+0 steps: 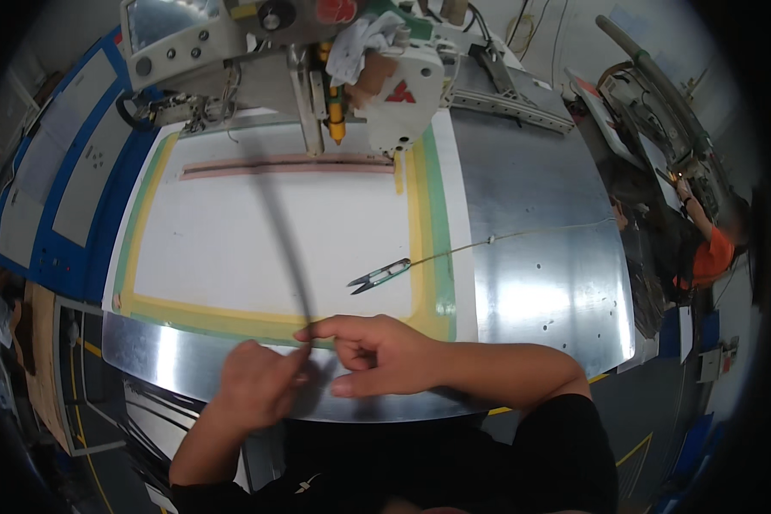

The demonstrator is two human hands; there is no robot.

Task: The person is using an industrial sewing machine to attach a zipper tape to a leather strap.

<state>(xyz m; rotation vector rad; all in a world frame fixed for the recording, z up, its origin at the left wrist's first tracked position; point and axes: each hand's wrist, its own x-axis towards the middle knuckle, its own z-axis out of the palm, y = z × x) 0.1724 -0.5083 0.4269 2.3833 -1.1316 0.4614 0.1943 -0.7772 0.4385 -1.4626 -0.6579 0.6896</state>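
Note:
A long thin dark strip, smeared by motion, rises from between my hands over the white work surface. My left hand is closed around its lower end; exactly how the fingers grip it is hidden. Against the strip rests the stretched index finger of my right hand. The thumb of that hand stands apart and its other fingers curl loosely. Beyond my hands lie thread snips, tied to a cord. Yellow and green tape frames the white sheet.
An industrial sewing machine head overhangs the far side, with a control panel at its left. Under it lies a narrow pinkish slotted strip. The metal table extends right. Another person in an orange sleeve works at far right.

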